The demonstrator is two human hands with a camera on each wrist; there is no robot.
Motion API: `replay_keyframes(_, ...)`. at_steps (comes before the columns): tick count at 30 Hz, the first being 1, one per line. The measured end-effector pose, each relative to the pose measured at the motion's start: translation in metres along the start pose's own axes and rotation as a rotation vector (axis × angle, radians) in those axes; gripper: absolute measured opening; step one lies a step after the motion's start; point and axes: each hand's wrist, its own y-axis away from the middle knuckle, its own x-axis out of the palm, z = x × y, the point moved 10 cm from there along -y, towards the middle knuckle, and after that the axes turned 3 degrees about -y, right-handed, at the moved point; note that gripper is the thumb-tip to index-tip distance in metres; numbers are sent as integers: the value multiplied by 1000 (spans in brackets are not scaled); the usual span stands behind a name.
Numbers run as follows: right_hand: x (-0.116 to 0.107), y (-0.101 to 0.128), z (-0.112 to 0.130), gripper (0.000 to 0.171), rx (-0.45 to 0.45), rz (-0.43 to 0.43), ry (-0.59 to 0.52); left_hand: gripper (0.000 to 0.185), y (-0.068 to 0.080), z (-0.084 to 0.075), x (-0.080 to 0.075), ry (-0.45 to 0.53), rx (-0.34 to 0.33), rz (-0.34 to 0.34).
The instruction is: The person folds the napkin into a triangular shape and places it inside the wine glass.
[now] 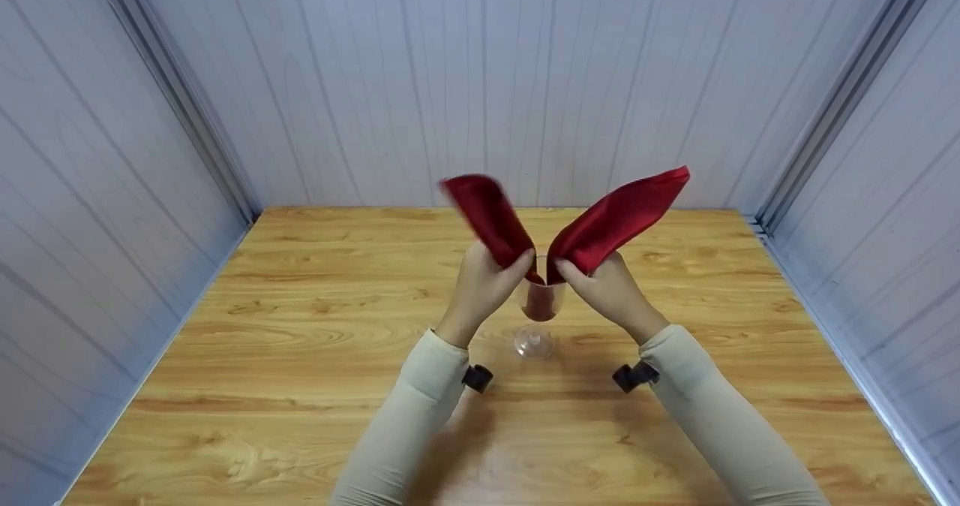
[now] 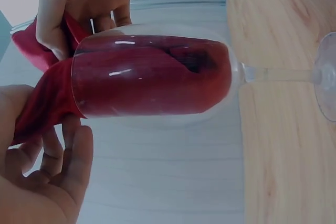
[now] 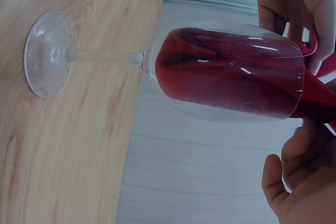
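A stemmed wine glass [image 1: 541, 303] stands upright on the table, its clear round foot [image 2: 328, 77] flat on the wood. Red satiny cloth, likely a napkin [image 3: 231, 72], fills the bowl. Two pointed flaps of it rise from the rim and spread apart, one to each side. My left hand [image 1: 484, 281] pinches the left flap [image 1: 491, 217] between thumb and fingers, just above the rim. On the other side my right hand [image 1: 609, 287] pinches the right flap [image 1: 619, 217] low down, thumb in front. The left flap's tip is blurred.
The wood-grained table [image 1: 300, 341] runs back to a white panelled wall [image 1: 375, 78]. Similar panels stand on the left and right. A small black camera mount [image 1: 478, 377] sits at the left wrist, and another [image 1: 634, 377] at the right.
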Motion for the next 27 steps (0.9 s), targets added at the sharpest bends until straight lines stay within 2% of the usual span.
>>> replay_keyframes(3,-2,-1,-10,16,30,-15,-18,16,6,15,-2,142,-152,-17)
replay_keyframes(6,-4,-2,-30,19,57,-34,-30,22,12,27,-4,206,-264,-43)
replay_keyframes(10,-6,-2,-53,24,82,-65,-50,29,19,39,-4,242,-333,-50)
replay_keyframes(14,-8,0,-62,25,93,-93,-81,32,24,51,-2,233,-401,-31)
replay_keyframes(18,-9,3,-69,24,121,-117,-120,37,26,59,-1,267,-427,-7)
replay_keyframes(21,-9,4,-77,19,156,-140,-213,39,27,61,0,303,-437,1)
replay_keyframes(27,2,9,-93,12,210,-161,-570,31,33,72,1,287,-515,15)
